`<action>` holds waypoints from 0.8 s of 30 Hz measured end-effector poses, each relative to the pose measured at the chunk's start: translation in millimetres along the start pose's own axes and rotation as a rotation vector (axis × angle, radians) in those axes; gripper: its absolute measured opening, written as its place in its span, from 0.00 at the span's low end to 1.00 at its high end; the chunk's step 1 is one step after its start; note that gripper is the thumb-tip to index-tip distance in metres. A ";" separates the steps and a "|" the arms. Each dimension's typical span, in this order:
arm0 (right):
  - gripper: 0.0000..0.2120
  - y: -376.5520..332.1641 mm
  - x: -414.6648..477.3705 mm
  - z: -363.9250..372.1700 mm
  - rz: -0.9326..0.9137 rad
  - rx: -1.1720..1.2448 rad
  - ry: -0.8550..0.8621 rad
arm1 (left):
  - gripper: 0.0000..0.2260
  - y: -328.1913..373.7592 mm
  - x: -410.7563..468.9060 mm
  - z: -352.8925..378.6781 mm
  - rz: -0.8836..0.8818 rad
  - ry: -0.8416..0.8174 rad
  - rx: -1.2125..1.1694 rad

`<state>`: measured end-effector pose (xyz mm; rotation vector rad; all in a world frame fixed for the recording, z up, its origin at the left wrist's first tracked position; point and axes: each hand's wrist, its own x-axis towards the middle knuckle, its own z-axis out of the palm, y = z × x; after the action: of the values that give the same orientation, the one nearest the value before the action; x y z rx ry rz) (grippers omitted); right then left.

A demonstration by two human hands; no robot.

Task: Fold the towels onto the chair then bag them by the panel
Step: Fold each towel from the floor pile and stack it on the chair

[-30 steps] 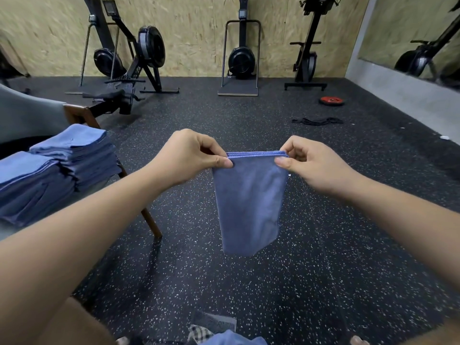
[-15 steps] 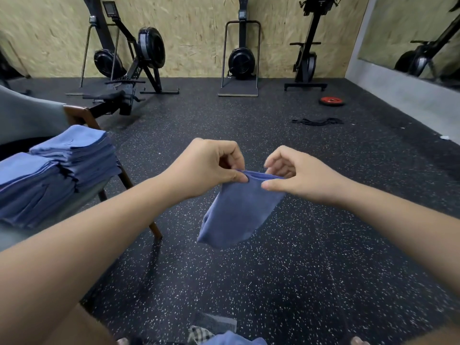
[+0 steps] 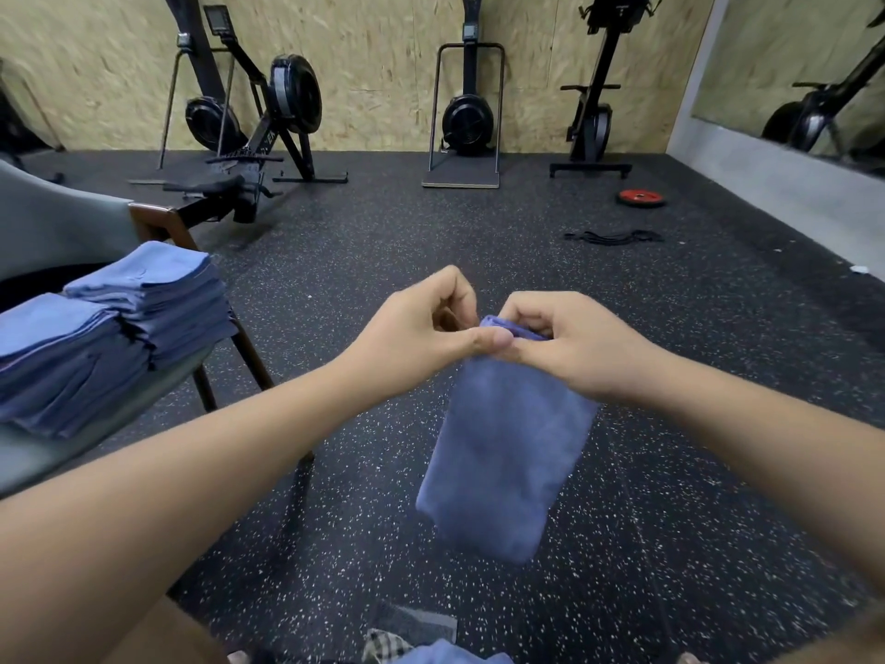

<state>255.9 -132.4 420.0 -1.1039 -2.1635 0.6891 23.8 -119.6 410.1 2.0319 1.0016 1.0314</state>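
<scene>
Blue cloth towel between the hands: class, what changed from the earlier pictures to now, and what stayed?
The left hand and right hand, each pinching a top corner of the blue cloth towel, moved together, folding it narrower; neither let go. The folded blue towel stacks on the grey chair stayed put.

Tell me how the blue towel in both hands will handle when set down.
Likely floppy: the towel hangs limp below the left hand and right hand pinching its top. Probably light, since a pinch alone carries it. It should lie flat like the folded stacks on the chair.
</scene>
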 end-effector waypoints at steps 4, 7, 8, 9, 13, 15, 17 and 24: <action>0.06 -4.9 -2.5 -18.7 -0.013 0.070 0.025 | 0.20 -22.9 -5.4 2.7 -0.135 -0.226 0.032; 0.06 -6.8 -4.1 -30.1 -0.058 0.115 0.092 | 0.15 -35.5 -7.6 4.2 -0.149 -0.319 0.157; 0.06 -5.8 -3.8 -33.9 -0.062 0.125 0.119 | 0.12 -40.0 -6.8 3.9 -0.137 -0.333 0.197; 0.06 -5.3 -3.3 -37.2 -0.060 0.151 0.144 | 0.11 -45.0 -5.4 3.3 -0.136 -0.349 0.238; 0.08 0.2 -0.5 -50.7 -0.055 0.260 0.239 | 0.08 -65.0 -1.3 -1.7 -0.175 -0.401 0.369; 0.09 4.5 -0.5 -58.5 -0.039 0.312 0.306 | 0.07 -72.9 -0.3 -6.5 -0.150 -0.408 0.478; 0.07 10.4 -1.6 -66.3 -0.017 0.338 0.348 | 0.06 -77.9 0.9 -13.1 -0.162 -0.414 0.523; 0.08 41.2 -6.3 -73.7 0.047 0.397 0.409 | 0.12 -77.9 7.6 -39.2 -0.317 -0.326 0.390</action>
<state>333.0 -103.7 440.4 -0.9817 -1.5782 0.7925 -32.9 -66.3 370.1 2.1553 1.3646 0.3422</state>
